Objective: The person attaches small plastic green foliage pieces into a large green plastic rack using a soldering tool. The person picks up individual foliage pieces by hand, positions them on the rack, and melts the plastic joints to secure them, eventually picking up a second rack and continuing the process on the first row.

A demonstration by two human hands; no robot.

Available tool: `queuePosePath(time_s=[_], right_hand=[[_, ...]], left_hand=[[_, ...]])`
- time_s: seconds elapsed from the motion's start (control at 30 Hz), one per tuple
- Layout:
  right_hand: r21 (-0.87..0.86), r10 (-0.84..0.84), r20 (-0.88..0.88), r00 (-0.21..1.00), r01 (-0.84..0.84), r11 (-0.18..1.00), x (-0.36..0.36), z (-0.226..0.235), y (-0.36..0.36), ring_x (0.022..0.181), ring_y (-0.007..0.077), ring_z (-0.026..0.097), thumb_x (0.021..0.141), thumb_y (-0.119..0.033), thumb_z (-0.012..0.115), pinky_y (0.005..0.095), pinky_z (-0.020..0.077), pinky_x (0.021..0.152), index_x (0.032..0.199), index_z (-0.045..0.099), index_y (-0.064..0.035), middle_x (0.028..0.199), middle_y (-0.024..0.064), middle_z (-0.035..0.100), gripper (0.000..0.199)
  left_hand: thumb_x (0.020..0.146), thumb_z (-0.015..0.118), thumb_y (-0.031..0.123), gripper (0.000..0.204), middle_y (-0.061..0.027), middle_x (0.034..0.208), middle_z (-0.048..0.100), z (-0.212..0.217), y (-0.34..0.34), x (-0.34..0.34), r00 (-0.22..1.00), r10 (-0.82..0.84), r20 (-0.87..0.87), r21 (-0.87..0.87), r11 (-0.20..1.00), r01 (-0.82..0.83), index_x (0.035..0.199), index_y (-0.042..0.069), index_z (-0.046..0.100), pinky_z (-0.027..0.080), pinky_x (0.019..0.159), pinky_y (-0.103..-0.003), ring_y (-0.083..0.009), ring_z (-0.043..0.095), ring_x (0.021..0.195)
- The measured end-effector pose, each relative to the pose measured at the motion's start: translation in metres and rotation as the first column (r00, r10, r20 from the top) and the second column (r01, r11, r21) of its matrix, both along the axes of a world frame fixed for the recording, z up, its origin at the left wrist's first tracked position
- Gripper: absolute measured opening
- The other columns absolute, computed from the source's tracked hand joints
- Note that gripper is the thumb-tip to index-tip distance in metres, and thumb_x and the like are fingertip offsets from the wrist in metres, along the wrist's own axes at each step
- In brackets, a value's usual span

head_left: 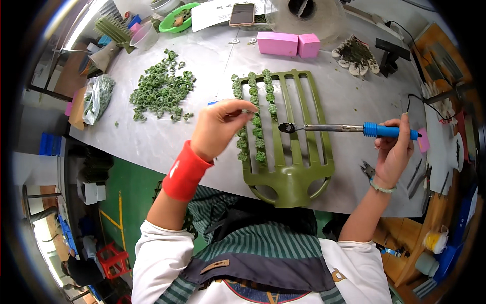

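A green plastic slatted frame [288, 185] with a handle-like end lies flat before me. Small crinkled green rosettes [256, 121] run in rows along its left slats; the slats on the right are bare. Over the left rows my left hand [215, 126] pinches thumb and forefinger together on something small, mostly hidden by the fingertips. My right hand [392, 159] holds a soldering iron [334, 128] by its blue handle, the metal shaft level across the right slats. Its wide, dark tip is close to the row on the third slat.
Loose green rosettes [162, 87] form a pile at the left, with a plastic bag [97, 99] beyond. Pink blocks [277, 44], a phone [242, 14] and a clear tub [324, 20] stand at the back. A stained glove [357, 54] and pliers [368, 169] lie at the right.
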State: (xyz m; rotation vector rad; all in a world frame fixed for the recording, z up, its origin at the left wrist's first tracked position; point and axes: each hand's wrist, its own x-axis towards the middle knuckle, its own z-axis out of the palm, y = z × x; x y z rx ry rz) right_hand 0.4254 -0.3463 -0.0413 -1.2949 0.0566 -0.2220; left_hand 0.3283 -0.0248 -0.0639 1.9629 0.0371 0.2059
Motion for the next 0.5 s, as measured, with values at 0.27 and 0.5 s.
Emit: queuePosePath(time_s=[0.27,0.5], right_hand=[[0.034,0.027,-0.002,1.0,-0.027,0.999,0.004,-0.018,0.003,0.044,0.0124,0.057,0.091,-0.031,0.062,0.0242,0.0452,0.04,0.074,0.062,0.0004,0.062,0.0077,0.062,0.036],[0.082,0.062,-0.022,0.998,-0.06,0.995,0.005,-0.028,0.016,0.044,0.0136,0.058,0.091,-0.03,0.062,0.0256,0.0463,0.039,0.074,0.063,0.0002,0.062,0.0071,0.061,0.035]], left_hand=[[0.077,0.071,0.002,0.022,-0.0046,0.082,0.066,-0.017,-0.037,0.013,0.991,0.005,0.135,0.41,0.91,-0.061,0.098,0.009,0.07,0.05,0.071,-0.027,-0.0169,0.059,0.08],[0.072,0.076,0.012,0.022,-0.0007,0.081,0.066,-0.029,-0.043,0.022,0.978,-0.019,0.209,0.609,0.785,-0.115,0.093,0.014,0.071,0.039,0.085,-0.035,-0.0208,0.054,0.091]])
